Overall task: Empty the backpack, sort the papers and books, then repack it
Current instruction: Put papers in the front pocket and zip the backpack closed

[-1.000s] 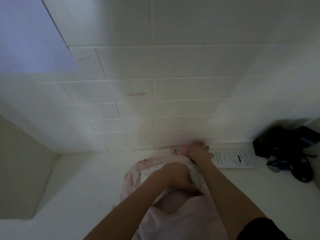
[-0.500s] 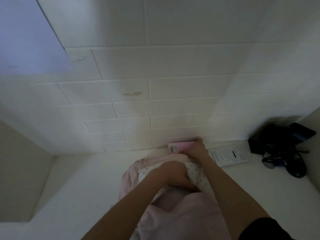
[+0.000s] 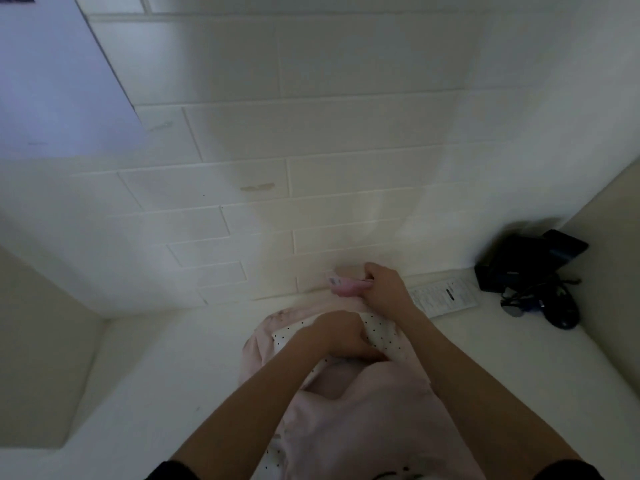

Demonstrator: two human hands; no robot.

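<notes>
On white counter, against tiled wall: right hand (image 3: 382,289), fingers curled round small pink book (image 3: 344,286) held above bag mouth; left hand (image 3: 341,336) gripping polka-dot lining (image 3: 382,332) at opening of pink backpack (image 3: 363,410); bag contents hidden. Printed paper sheet (image 3: 445,296) flat just right of hand; black device with cables (image 3: 533,271) in far right corner

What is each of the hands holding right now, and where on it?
The right hand grips a small pink flat item by its right end. The left hand grips the dotted lining at the mouth of the pale pink fabric backpack.
</notes>
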